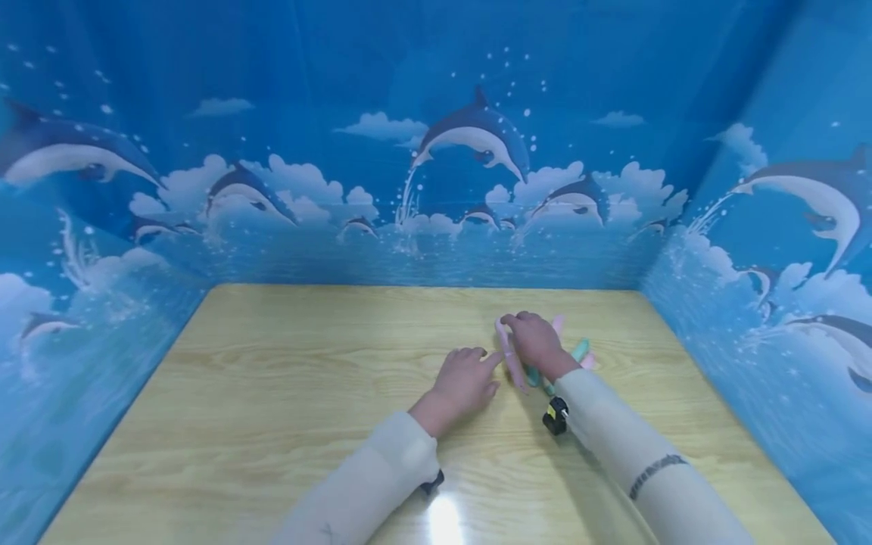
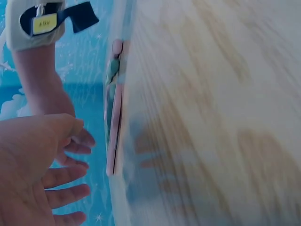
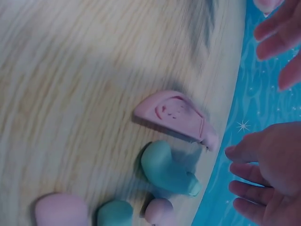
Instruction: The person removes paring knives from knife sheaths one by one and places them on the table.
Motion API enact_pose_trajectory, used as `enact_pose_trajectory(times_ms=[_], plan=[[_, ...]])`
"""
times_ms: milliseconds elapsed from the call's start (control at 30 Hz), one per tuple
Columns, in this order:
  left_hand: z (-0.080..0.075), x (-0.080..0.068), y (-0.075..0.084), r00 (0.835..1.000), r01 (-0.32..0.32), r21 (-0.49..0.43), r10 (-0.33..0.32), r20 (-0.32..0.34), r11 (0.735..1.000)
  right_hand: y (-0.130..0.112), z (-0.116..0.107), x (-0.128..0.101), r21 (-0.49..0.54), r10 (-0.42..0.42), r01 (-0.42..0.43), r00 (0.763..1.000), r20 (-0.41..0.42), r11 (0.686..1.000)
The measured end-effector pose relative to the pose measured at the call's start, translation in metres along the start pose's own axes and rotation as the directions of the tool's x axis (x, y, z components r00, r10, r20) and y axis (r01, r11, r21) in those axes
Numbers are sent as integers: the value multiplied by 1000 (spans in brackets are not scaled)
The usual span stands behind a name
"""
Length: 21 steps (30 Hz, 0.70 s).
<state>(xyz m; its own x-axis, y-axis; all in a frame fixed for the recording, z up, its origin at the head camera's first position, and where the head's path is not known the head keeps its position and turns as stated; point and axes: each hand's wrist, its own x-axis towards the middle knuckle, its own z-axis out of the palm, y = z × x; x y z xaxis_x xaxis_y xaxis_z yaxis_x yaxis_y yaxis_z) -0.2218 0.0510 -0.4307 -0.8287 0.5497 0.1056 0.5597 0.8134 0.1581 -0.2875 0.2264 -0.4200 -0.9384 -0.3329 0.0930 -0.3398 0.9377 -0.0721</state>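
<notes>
The pink utensil (image 3: 176,115) lies flat on the wooden table (image 1: 286,378), right of centre, among a small cluster of pastel pieces: a teal one (image 3: 167,168) just beside it and more pink and teal rounded ends near the lower edge of the right wrist view. The head view shows a long pink strip (image 1: 509,356) running between the two hands. The right hand (image 1: 538,342) lies over the cluster with fingers bent down onto it; whether it actually pinches a piece I cannot tell, since the right wrist view shows its fingers loose and spread. The left hand (image 1: 465,377) rests just beside the strip, fingers relaxed, index tip (image 1: 492,360) about touching it, holding nothing. The likeliest slip, as I judge it, is a fingertip sliding a piece away instead of lifting it: they look smooth, matte and rubbery (probably silicone), lie low against a glossy laminate top, and offer little edge to get under. Packed this close, lifting one could also drag a neighbour along. Shapes are soft and rounded, spoon-like bowls and blunt handles; the pink bowl has faint moulded marks.
</notes>
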Motion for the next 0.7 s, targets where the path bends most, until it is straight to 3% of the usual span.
enact_pose_trajectory(times_ms=[167,333,533,700], plan=[[7,5,11,1000,-24,14,24,-20,1000,1,2,4,9,-21,21,1000,5,1000],[15,8,20,1000,5,22,-5,1,1000,0,6,12,17,-36,36,999,28,999],[19,13,29,1000,21,53,-21,14,998,-1,8,19,-91,-91,97,994,64,991],[26,17,34,999,32,111,-36,39,993,-4,10,20,-88,-93,104,989,119,991]])
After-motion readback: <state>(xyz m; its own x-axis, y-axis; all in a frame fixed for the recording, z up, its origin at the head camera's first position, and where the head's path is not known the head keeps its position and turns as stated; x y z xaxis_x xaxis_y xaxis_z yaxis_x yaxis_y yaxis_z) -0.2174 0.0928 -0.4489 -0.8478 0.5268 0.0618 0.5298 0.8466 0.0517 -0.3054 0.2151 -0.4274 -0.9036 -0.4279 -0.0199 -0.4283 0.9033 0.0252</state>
